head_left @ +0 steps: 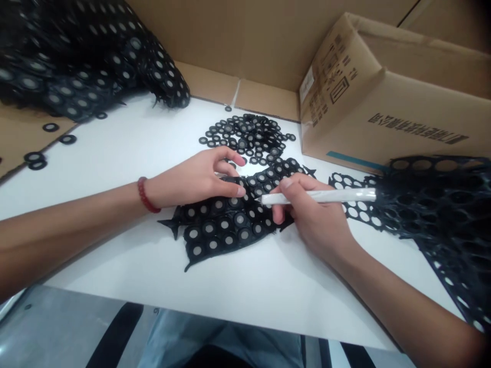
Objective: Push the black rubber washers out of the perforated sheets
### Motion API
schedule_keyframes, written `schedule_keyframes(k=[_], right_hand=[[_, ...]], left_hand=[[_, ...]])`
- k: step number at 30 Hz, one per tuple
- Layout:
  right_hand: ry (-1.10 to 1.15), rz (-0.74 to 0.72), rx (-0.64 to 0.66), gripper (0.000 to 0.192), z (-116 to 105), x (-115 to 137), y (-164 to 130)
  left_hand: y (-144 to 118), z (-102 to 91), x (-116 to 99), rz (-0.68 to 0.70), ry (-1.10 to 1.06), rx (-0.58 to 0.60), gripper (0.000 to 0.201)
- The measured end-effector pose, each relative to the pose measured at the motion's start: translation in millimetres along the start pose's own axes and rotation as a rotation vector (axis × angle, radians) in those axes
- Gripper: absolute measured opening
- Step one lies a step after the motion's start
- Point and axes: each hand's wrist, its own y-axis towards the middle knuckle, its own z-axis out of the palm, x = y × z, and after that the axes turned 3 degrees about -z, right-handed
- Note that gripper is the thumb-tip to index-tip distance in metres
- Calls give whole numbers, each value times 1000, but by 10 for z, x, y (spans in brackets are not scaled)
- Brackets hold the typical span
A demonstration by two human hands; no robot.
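Head view, close, forward and down over white table point(115, 153)

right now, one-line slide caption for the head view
Left hand pins a black washer sheet while right hand works it with a white tool.

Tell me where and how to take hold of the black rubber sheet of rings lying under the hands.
Probably best to grip the black rubber sheet of rings at its bare near-left edge, by the pointed tab, coming from the front left. It lies flat on the white table, where that edge is free; the left hand presses its top and the right hand, with its white pen-like tool, covers the right side.
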Motion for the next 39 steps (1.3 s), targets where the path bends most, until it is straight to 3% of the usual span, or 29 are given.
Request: schedule_keyframes(k=[4, 13, 21, 29, 39], right_hand=[[-25, -45, 5, 29, -1, -5, -14], [-71, -112, 19, 27, 23, 2, -14], [-65, -114, -1, 26, 31, 11, -14], [70, -80, -14, 25, 36, -27, -18], [-92, -101, -26, 26, 65, 36, -34]], left_hand=[[77, 21, -97, -81, 71, 39, 50], [44, 90, -51, 38, 33, 93, 33], [58, 109, 3, 79, -86, 68, 29], [69, 116, -7, 98, -53, 35, 28], [53, 134, -3, 128, -45, 11, 29]])
